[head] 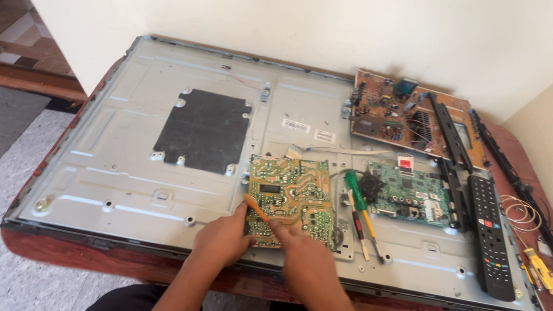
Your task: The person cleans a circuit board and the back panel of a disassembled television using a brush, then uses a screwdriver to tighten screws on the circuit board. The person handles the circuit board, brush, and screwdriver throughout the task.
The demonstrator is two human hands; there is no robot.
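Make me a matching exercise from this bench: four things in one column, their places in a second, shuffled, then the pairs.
Things
1. yellowish-green circuit board
2. black remote control
3. brown circuit board
4. green-handled screwdriver

Places
A. far right corner of the grey metal back panel, near the wall
B. under the left hand and right hand
C. near the panel's right edge, lying lengthwise
D. between the two green boards

Pairs: 1-B, 2-C, 3-A, 4-D
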